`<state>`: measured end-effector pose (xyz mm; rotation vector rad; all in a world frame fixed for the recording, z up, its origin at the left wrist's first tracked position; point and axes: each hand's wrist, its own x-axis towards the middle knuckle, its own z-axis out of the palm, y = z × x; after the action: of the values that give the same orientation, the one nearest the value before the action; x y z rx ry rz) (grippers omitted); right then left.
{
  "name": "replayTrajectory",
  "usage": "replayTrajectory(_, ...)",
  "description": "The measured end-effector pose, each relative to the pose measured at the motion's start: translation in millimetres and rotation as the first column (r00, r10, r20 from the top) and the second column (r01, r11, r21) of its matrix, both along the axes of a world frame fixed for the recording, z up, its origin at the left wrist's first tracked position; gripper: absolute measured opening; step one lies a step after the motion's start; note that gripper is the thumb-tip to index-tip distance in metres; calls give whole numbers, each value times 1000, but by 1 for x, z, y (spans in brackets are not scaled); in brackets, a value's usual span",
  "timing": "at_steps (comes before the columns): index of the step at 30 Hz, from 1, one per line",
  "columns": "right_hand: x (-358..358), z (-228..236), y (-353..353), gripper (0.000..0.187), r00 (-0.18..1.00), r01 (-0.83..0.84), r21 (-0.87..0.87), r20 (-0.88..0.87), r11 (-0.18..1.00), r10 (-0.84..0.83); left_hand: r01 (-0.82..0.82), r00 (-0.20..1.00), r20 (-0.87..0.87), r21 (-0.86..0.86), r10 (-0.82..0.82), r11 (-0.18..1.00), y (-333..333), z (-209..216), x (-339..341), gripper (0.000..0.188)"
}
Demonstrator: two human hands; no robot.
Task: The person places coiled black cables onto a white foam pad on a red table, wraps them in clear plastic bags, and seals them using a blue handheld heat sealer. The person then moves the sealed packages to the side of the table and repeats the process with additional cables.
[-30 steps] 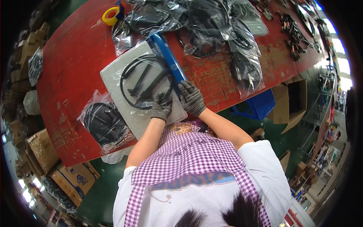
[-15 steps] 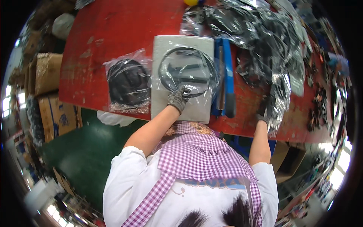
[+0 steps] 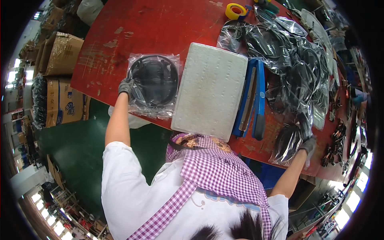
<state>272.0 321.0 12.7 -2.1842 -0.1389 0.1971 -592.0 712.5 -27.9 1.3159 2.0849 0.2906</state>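
Note:
My left hand (image 3: 126,87), in a dark grey glove, is closed on the left edge of a clear plastic bag holding a coiled black cable (image 3: 154,82). This bag lies flat on the red table, left of a bare white foam board (image 3: 211,90). On the right, my gloved right hand (image 3: 308,147) is among clear bags of black coils, beside a shiny bag with dark contents (image 3: 287,144) near the table's front edge. Its fingers are partly lost among the plastic, so their grip is unclear.
A blue tool with a long metal bar (image 3: 251,100) lies along the board's right side. More bagged black coils (image 3: 296,56) are heaped at the right. Yellow tape (image 3: 235,11) sits at the far edge. Cardboard boxes (image 3: 64,100) stand left of the red table (image 3: 116,48).
The bagged coil has left the white board and lies on the bagged one at the left, with my left hand at its edge. My right hand has shifted right. The view has turned.

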Motion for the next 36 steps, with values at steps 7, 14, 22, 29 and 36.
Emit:
replayTrajectory(7,-168,211,72,40,381,-430,-310,789,848,482,516,856,-210,291,-472,806,-42,53,166,46)
replayTrajectory(14,-306,196,83,22,811,-355,556,-216,751,543,683,-83,697,-481,712,550,-127,101,283,71)
replayTrajectory(22,-390,105,82,36,480,-611,197,-678,767,557,368,228,878,-477,420,798,-103,17,228,31)
replayTrajectory(29,-372,20,39,29,551,-416,136,-749,899,368,324,431,888,-317,160,891,-107,-19,257,19)
replayTrajectory(36,-301,-7,70,30,685,-643,141,-335,753,647,225,377,915,-245,148,943,-84,-19,302,19)
